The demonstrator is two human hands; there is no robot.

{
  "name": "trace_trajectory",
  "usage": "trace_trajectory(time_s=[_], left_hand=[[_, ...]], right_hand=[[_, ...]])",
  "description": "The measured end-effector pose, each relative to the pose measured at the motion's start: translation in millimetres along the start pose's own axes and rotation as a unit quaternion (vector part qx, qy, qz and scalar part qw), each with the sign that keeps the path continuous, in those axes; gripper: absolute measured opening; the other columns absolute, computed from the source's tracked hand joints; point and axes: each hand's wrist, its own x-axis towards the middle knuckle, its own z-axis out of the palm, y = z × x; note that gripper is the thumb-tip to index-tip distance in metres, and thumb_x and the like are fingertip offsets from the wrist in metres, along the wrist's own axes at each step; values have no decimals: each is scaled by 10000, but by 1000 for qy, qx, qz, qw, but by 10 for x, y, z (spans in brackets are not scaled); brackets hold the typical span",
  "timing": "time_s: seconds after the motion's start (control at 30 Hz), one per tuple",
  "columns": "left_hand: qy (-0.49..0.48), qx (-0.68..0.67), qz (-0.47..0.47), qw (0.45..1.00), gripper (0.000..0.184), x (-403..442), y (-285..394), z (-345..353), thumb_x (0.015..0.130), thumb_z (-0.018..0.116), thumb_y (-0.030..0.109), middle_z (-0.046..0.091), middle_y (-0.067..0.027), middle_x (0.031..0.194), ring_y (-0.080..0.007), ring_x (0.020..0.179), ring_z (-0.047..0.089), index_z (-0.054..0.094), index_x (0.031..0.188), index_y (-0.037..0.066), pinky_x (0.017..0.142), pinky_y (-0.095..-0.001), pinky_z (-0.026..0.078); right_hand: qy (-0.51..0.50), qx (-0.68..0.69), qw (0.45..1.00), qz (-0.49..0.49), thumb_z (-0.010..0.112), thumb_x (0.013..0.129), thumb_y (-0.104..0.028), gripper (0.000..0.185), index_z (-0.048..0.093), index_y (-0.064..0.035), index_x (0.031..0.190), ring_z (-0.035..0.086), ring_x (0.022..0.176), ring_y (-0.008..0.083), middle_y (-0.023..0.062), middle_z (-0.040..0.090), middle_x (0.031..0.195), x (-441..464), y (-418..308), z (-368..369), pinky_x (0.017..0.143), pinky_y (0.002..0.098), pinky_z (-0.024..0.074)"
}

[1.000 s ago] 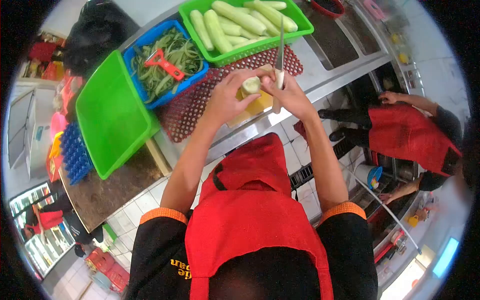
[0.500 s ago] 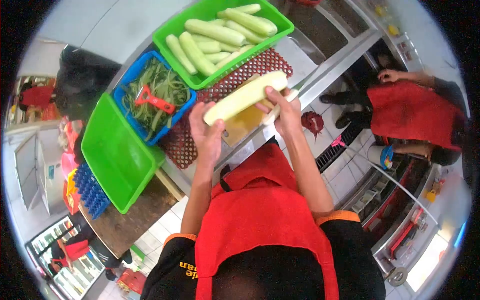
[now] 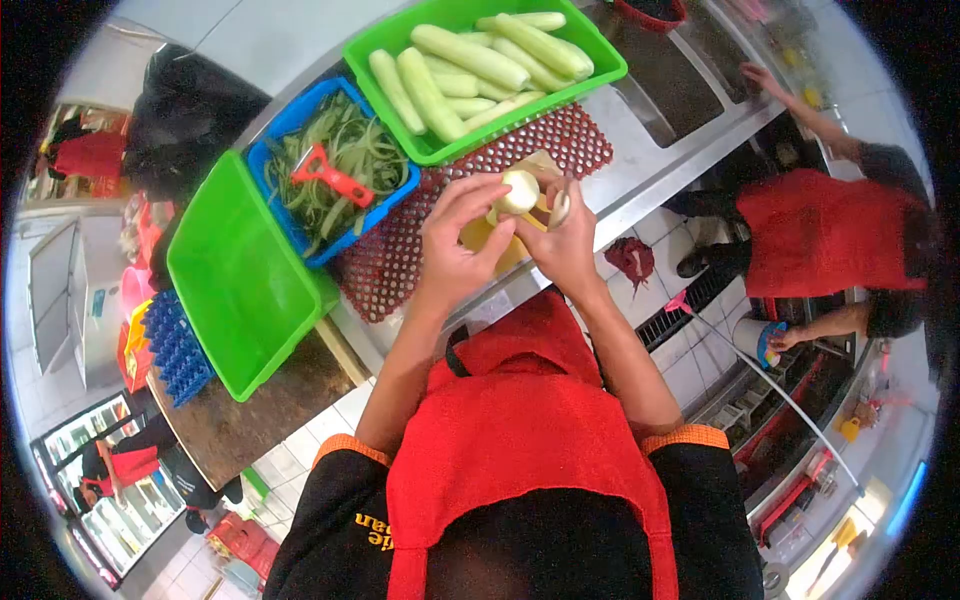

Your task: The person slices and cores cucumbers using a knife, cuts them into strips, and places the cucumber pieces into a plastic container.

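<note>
A peeled cucumber (image 3: pixel 519 192) points its pale round end toward me above the counter. The fingers of my left hand (image 3: pixel 460 235) are curled round its left side, thumb near the lower edge. On the other side my right hand (image 3: pixel 565 240) also grips it, with a slim whitish handle (image 3: pixel 560 208) tucked in the same hand; what that handle belongs to is hidden. Behind the hands lies a yellowish board (image 3: pixel 480 232), mostly covered. Several peeled cucumbers (image 3: pixel 470 58) fill a green tray (image 3: pixel 440 155) beyond.
A red peeler (image 3: pixel 335 177) rests on green peelings (image 3: pixel 330 130) in a blue basket (image 3: pixel 262 180). Left of it stands another green tray (image 3: pixel 245 280). Red perforated matting (image 3: pixel 380 265) covers part of the steel counter. A co-worker in a red apron (image 3: pixel 820 230) is at the right.
The cucumber has turned from lying crosswise between my hands to pointing its end at me. My hands have come closer together. The co-worker's arm now reaches toward the sink.
</note>
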Motion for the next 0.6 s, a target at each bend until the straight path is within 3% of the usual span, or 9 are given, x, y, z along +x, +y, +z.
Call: trace_trajectory(time_s=[0.1, 0.17, 0.2, 0.23, 0.3, 0.33, 0.43, 0.47, 0.6], left_hand=[[-7, 102, 34, 994, 350, 36, -17, 10, 704, 769, 85, 620, -136, 1117, -283, 994, 616, 668, 1036, 40, 868, -357, 495], [-15, 197, 88, 976, 308, 18, -64, -28, 678, 795, 55, 647, -106, 1083, -256, 1006, 633, 691, 967, 29, 893, -332, 509], [-15, 186, 107, 977, 282, 42, -57, -55, 669, 800, 54, 662, -114, 1076, -263, 986, 642, 700, 931, 24, 860, -323, 516], [-18, 184, 105, 977, 282, 50, -77, -91, 669, 800, 54, 662, -114, 1076, -263, 986, 642, 700, 931, 24, 860, -323, 516], [-38, 168, 124, 977, 261, 48, -131, -172, 694, 791, 97, 666, -101, 1041, -262, 929, 645, 706, 936, 53, 815, -340, 518], [-43, 164, 132, 977, 261, 54, -150, -204, 689, 797, 96, 675, -94, 1019, -252, 903, 654, 715, 935, 64, 799, -331, 523], [-50, 154, 137, 977, 254, 54, -119, -277, 678, 805, 98, 672, -89, 1007, -243, 897, 646, 724, 916, 68, 791, -324, 519], [-39, 157, 140, 977, 259, 50, -150, -286, 664, 812, 106, 667, -81, 982, -233, 879, 637, 730, 907, 73, 772, -318, 515], [-29, 180, 166, 969, 256, 18, -143, -292, 657, 815, 108, 660, -77, 958, -229, 869, 630, 727, 895, 73, 757, -318, 512]], right_hand=[[-3, -100, 995, 1, 786, 683, -44, 507, 480, 6, 1085, 575, 792, 177, 110, 570, 905, -82, 28, 63, 639, 300, 492], [35, -111, 987, -113, 776, 676, -30, 539, 474, -12, 1122, 583, 798, 182, 113, 573, 895, -106, 109, 116, 600, 294, 480], [33, -87, 988, -125, 705, 801, -112, 387, 466, -21, 1091, 589, 750, 187, 124, 576, 872, -82, -4, 66, 597, 308, 476], [35, -88, 988, -122, 705, 801, -112, 387, 466, -21, 1091, 589, 750, 187, 124, 576, 872, -99, -71, -6, 597, 308, 476], [-88, 31, 990, 107, 563, 942, -231, 269, 466, -17, 1073, 593, 702, 192, 142, 591, 858, -170, -139, -192, 634, 339, 481], [-101, -20, 984, 144, 451, 997, -268, 314, 438, 33, 1082, 613, 784, 366, 229, 600, 839, -232, -171, -255, 720, 405, 476], [-80, -122, 971, 191, 431, 1005, -295, 342, 434, 41, 1070, 620, 770, 407, 262, 603, 793, -416, -376, -354, 684, 431, 468], [-54, -120, 978, 164, 406, 1010, -259, 296, 432, 34, 1048, 608, 765, 470, 309, 592, 770, -491, -354, -327, 660, 483, 454], [-6, -180, 979, 93, 397, 999, -187, 217, 409, 23, 1053, 580, 758, 518, 340, 584, 766, -685, -647, -126, 648, 556, 437]])
